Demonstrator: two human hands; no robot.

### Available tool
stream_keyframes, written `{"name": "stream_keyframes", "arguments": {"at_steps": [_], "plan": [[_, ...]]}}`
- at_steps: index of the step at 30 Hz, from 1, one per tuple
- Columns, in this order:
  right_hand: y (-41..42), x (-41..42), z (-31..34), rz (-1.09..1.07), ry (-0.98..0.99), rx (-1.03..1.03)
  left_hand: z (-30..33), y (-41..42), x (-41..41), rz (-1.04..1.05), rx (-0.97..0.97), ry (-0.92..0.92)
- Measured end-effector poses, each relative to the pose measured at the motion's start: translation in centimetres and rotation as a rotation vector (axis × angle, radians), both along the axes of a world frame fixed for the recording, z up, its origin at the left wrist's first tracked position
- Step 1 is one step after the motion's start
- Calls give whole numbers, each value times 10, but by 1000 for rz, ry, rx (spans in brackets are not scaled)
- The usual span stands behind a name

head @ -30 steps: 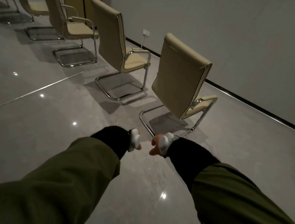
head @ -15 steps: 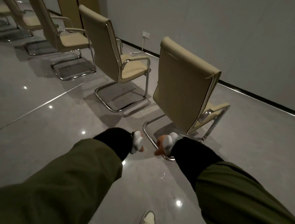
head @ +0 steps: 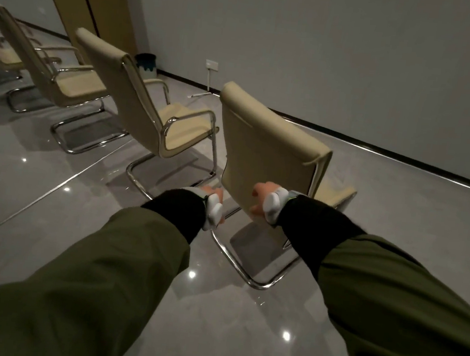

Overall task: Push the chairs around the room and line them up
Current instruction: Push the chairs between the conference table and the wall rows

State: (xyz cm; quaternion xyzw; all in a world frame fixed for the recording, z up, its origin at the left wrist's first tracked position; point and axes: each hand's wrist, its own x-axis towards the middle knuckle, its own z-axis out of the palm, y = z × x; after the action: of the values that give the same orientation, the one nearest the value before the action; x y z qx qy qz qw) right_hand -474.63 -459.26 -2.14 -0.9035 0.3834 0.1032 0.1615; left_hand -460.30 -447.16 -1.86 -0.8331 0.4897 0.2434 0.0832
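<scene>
The nearest beige chair (head: 264, 140), with a chrome sled frame, stands with its back to me at mid-frame. My right hand (head: 267, 203), in a white strap, lies against the lower part of its backrest with fingers loosely bent. At the backrest's lower left edge is my left hand (head: 213, 204), fingers relaxed; whether it touches the chair is unclear. A second beige chair (head: 137, 99) stands just left of the nearest one. Further chairs (head: 50, 69) continue the row toward the far left.
A grey wall with a dark skirting (head: 405, 159) runs behind the chairs. A small dark bin (head: 146, 62) stands by a yellow-brown column (head: 101, 1). A cable hangs from the wall socket (head: 211, 64) to the floor. Glossy grey floor (head: 240, 325) spreads in front and to the right.
I have moved closer to the nearest chair. Both hands rose from in front of its base to the lower backrest, the right one now against it.
</scene>
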Motion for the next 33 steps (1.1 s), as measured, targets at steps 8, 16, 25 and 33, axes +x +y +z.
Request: {"name": "stream_keyframes", "arguments": {"at_steps": [8,16,25,33], "plan": [[-69,27,20,-130,-63,-214,12,-93,35,-132,-181,-152],[-126,50,17,-338,7,-316,32,-197,73,-320,-322,-173],[-175,74,6,-499,54,-306,29,-282,119,-531,-295,-131],[-202,81,11,-570,137,-214,7,-333,128,-708,-341,-177]]}}
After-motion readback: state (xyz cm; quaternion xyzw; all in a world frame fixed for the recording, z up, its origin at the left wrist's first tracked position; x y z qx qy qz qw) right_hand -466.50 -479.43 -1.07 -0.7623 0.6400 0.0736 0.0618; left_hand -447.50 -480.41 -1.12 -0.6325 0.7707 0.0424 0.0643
